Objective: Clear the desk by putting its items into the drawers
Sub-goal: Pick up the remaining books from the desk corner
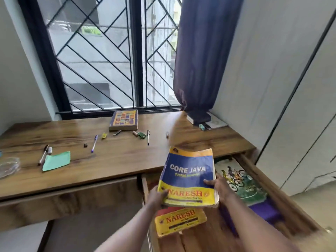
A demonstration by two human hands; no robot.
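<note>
Book [188, 177] above drawer [269, 186]
Your left hand [158, 195], right hand [218, 186] grip its near corners; long axis points away

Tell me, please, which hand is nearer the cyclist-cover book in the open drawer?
Right. The right hand grips the right edge of the Core Java book, directly beside the cyclist-cover book; the left hand holds the opposite edge, farther away.

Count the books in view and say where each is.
5: Core Java book held by left hand and right hand; yellow Naresh book and cyclist-cover book in the drawer; colourful book by the window; pale book under the curtain. The purple item may be another.
</note>
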